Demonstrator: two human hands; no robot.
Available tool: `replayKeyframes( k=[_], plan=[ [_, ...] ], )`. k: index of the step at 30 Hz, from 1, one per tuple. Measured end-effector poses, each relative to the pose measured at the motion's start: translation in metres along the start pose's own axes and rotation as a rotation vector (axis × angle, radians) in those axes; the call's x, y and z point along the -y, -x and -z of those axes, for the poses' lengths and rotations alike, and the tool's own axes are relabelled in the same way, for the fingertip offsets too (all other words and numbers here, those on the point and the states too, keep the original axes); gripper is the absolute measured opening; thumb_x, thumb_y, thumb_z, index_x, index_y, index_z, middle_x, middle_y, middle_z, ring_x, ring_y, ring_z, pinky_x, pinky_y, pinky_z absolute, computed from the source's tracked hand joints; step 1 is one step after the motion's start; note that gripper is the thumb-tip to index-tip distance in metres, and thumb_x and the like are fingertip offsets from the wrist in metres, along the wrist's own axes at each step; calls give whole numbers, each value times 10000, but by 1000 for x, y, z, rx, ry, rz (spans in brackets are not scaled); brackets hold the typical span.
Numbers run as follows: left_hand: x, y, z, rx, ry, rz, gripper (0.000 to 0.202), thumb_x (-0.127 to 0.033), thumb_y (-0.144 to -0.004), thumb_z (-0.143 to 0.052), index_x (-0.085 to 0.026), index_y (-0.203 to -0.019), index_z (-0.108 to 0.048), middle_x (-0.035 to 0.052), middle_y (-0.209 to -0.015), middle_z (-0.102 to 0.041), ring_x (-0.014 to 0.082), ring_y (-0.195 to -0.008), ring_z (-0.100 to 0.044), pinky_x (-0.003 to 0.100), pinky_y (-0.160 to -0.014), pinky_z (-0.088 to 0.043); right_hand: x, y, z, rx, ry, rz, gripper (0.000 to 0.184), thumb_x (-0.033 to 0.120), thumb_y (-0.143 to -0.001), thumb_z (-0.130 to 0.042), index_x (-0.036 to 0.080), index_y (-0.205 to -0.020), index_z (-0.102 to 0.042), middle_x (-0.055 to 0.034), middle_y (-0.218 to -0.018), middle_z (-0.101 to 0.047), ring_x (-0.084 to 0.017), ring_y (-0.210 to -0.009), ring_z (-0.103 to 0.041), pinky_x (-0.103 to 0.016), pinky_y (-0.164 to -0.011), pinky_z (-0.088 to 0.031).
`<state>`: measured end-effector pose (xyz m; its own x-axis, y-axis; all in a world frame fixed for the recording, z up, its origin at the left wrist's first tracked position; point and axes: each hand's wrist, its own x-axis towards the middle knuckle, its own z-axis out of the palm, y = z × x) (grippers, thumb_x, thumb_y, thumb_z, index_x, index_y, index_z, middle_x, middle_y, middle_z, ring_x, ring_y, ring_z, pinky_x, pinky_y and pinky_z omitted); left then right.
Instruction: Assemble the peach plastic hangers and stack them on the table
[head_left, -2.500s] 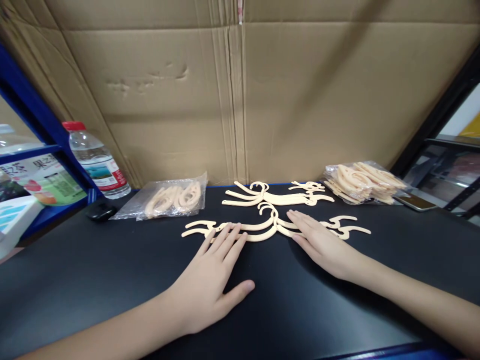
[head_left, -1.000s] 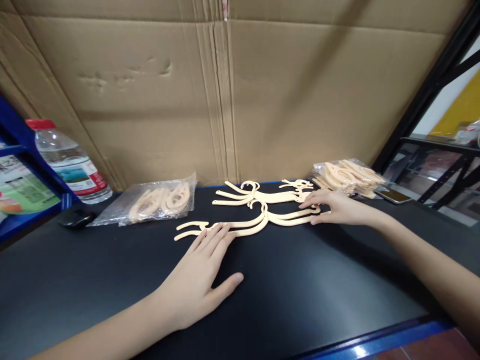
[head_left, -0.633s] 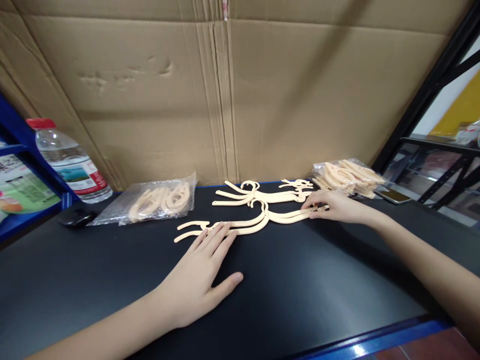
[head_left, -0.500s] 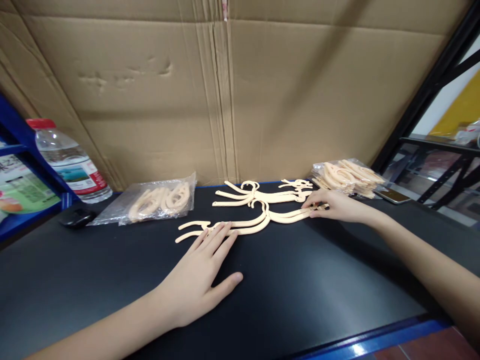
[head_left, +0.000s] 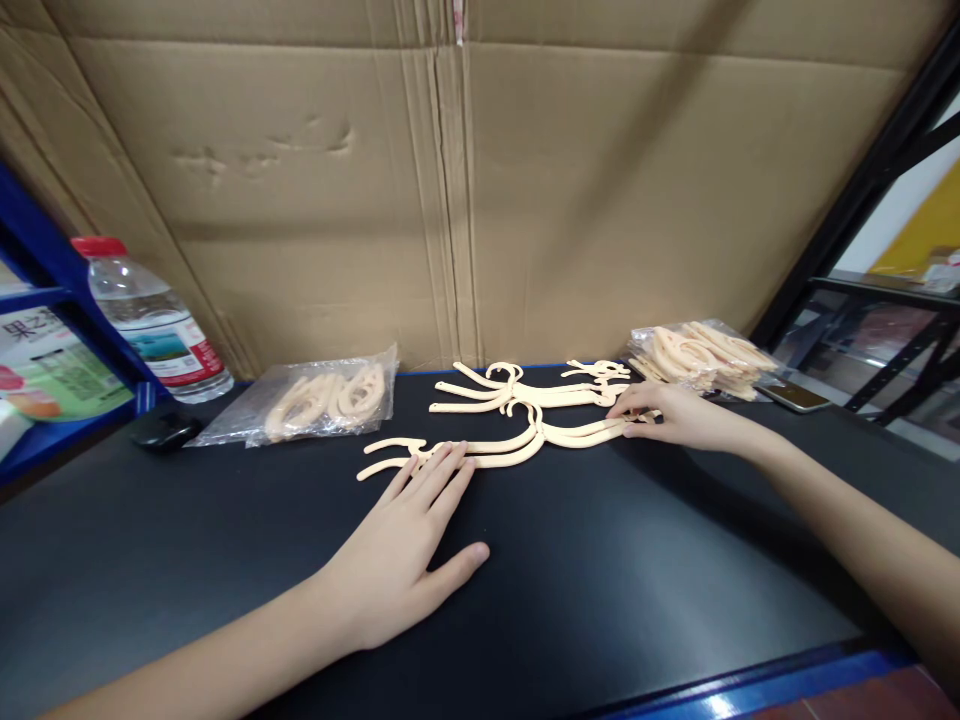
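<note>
Cream plastic pieces that look like folding clothes hangers lie on the black table. My left hand [head_left: 405, 560] rests flat, fingers stretched and thumb apart, with its fingertips on the left arms of the nearer hanger [head_left: 506, 460]. My right hand [head_left: 675, 415] pinches the right end of that hanger; the fingers partly hide what lies between them. Just behind lie several more hangers [head_left: 551, 397], their hooks and arms overlapping. Smaller cream pieces [head_left: 600, 370] sit at the back edge, left of my right hand.
A clear bag [head_left: 326, 395] of cream hangers lies at left, another bagged pile [head_left: 697, 355] at right beside a phone [head_left: 796, 397]. A red-capped water bottle [head_left: 157, 325] and a black mouse-like object [head_left: 165, 430] are far left. A cardboard sheet [head_left: 562, 180] stands behind the table.
The whole view has shifted slightly to the right. Both hands keep nearly the same place on the hanger.
</note>
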<state>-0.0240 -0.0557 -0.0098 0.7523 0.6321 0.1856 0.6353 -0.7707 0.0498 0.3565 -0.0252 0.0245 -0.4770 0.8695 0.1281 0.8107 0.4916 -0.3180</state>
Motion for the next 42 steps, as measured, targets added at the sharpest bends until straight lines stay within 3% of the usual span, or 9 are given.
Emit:
replayKeyframes(
  k=[6, 11, 13, 19, 22, 27, 30, 32, 42],
  plan=[
    [-5, 0, 7, -42, 63, -39, 624, -443, -940, -450, -227, -1487, -239, 84, -1546, -248, 319, -1414, -220, 550, -1141, -227, -5, 1, -1, 7, 5, -11, 324, 436, -877, -522, 187, -1004, -687, -98, -999, -676, -230, -883, -623, -354, -760, -496],
    [-14, 0, 18, 100, 223, -257, 551, -353, -948, -461, -307, -1467, -284, 18, -1512, -337, 268, -1376, -332, 454, -1130, -327, 3, 4, -2, -105, 22, 12, 321, 367, -839, -558, 207, -1110, -622, -104, -1139, -622, -270, -1042, -573, -434, -885, -463],
    [-15, 0, 21, 134, 235, -272, 535, -364, -946, -466, -313, -1456, -312, 5, -1502, -355, 267, -1375, -333, 455, -1132, -325, 16, 5, -2, -138, 12, 15, 268, 323, -824, -571, 199, -1055, -622, -102, -1075, -634, -260, -987, -580, -422, -856, -470],
    [-16, -2, 26, 149, 259, -267, 527, -345, -945, -468, -329, -1451, -320, -5, -1495, -365, 269, -1366, -351, 459, -1126, -332, 56, 6, -15, 173, -178, 77, 101, 184, -809, -547, 188, -819, -647, -9, -721, -617, -133, -629, -535, -249, -589, -442],
    [-17, -2, 26, 145, 262, -258, 527, -333, -941, -473, -331, -1448, -326, -2, -1494, -370, 271, -1365, -352, 462, -1126, -332, 62, 5, -20, 183, -189, 84, 107, 168, -803, -541, 187, -799, -646, 3, -684, -584, -121, -607, -507, -232, -559, -414],
    [-16, -1, 22, 115, 204, -191, 498, -372, -927, -482, -312, -1413, -394, 17, -1512, -341, 288, -1391, -296, 513, -1121, -315, 57, 4, -20, 61, -130, 79, 127, 212, -824, -547, 188, -881, -658, -19, -738, -622, -136, -625, -540, -246, -573, -442],
    [-17, 0, 19, 113, 159, -142, 502, -391, -927, -475, -289, -1413, -397, 37, -1518, -328, 290, -1394, -290, 521, -1110, -327, 46, 4, -19, -124, -31, 70, 253, 274, -858, -539, 190, -1073, -644, -82, -962, -646, -200, -825, -602, -326, -748, -495],
    [-18, 0, 17, 95, 142, -122, 497, -400, -922, -481, -299, -1404, -409, 38, -1520, -324, 295, -1390, -298, 532, -1106, -325, 39, 4, -19, -173, 29, 42, 332, 328, -872, -536, 200, -1166, -623, -112, -1093, -611, -252, -977, -591, -389, -863, -480],
    [-22, 1, 13, 21, 123, -54, 483, -396, -890, -535, -332, -1362, -459, 56, -1500, -362, 312, -1381, -310, 571, -1113, -269, 32, 2, -20, -50, 47, 18, 287, 309, -920, -481, 185, -1105, -661, -107, -1031, -616, -241, -939, -591, -383, -844, -484]
  ],
)
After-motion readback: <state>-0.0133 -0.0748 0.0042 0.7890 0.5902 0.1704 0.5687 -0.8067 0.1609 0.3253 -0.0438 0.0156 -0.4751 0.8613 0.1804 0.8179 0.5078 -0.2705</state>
